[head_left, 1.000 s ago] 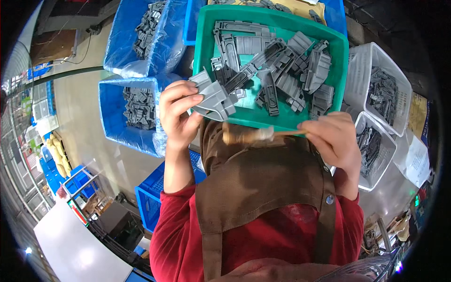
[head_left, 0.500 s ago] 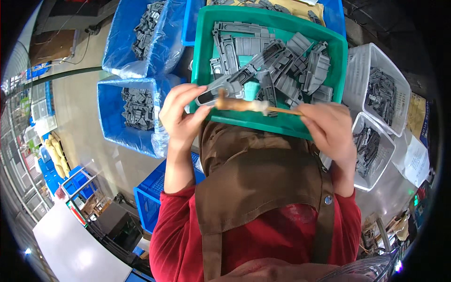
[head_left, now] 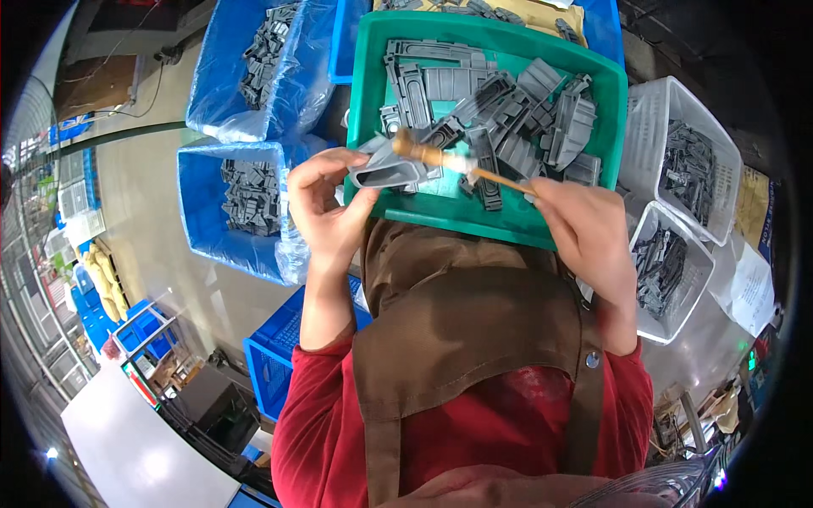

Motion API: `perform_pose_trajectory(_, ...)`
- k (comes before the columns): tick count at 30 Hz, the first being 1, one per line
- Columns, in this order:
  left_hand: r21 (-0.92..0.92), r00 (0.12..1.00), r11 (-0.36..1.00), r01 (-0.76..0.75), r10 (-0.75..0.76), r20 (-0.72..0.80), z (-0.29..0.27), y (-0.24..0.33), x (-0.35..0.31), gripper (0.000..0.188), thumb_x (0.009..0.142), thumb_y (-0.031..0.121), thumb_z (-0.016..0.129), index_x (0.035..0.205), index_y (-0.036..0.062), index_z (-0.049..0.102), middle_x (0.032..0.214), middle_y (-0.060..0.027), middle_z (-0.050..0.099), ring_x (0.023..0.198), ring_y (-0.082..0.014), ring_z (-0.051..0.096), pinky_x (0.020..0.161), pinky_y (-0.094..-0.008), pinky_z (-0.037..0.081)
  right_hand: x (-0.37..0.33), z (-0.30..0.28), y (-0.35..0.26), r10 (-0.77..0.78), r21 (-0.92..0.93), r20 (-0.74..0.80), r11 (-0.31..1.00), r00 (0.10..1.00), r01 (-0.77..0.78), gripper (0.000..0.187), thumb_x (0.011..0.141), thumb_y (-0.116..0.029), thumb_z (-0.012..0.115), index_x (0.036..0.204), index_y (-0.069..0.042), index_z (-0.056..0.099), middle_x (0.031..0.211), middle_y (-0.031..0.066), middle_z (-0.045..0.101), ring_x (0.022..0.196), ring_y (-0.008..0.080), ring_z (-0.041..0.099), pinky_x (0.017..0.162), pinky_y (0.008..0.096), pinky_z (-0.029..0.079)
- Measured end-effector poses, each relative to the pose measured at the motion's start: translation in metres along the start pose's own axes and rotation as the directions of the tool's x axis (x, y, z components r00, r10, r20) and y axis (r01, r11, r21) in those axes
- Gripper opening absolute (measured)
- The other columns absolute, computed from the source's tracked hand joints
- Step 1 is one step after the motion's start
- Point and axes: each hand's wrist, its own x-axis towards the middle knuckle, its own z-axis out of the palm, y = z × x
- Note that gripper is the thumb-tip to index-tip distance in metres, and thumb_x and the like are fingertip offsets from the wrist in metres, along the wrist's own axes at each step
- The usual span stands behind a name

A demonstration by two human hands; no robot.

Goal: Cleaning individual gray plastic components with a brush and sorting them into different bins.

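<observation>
The right hand [head_left: 584, 216] pinches the stick [head_left: 500, 179], which slants away leftward. Its blurred thick end is near the grey part [head_left: 405, 175] the left hand [head_left: 329, 213] pinches

Gray plastic part [head_left: 388, 161], hollow, tilted, opening facing near side. Wooden stick [head_left: 453, 161], thick tan head blurred, slanting up-left, overlapping part; contact unclear.

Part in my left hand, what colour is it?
The part is grey; it shows best in the head view.

Grn tray [head_left: 474, 229], gry pc [head_left: 408, 175], brn apron [head_left: 470, 330], red slvs [head_left: 315, 398]
</observation>
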Motion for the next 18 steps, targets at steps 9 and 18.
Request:
perform_pose_trajectory(9,0.440,0.927,0.824,-0.355,0.370,0.055,-0.006,0.003,0.007,0.042,0.063,-0.008,0.072,0.089,0.0059,0.042,0.092,-0.0150,0.062,0.087,-0.0289,0.060,0.078,-0.0388,0.048,0.007,0.000,-0.003,-0.108,0.032,-0.012,0.994,0.994,0.109,0.015,0.075,-0.004,0.065,0.089,-0.005,0.063,0.062,0.0082,0.054,0.052,0.0270,0.052,0.048,0.0357,0.037)
perform_pose_trajectory(18,0.543,0.891,0.732,-0.411,0.448,0.069,-0.007,0.005,0.002,0.051,0.063,-0.005,0.075,0.086,0.0087,0.031,0.093,-0.0156,0.063,0.084,-0.0295,0.060,0.077,-0.0387,0.047,0.000,0.013,0.008,0.119,0.080,-0.117,0.991,0.986,-0.110,0.012,0.081,-0.002,0.060,0.093,0.001,0.062,0.080,0.0137,0.064,0.065,0.0274,0.061,0.059,0.0307,0.048)
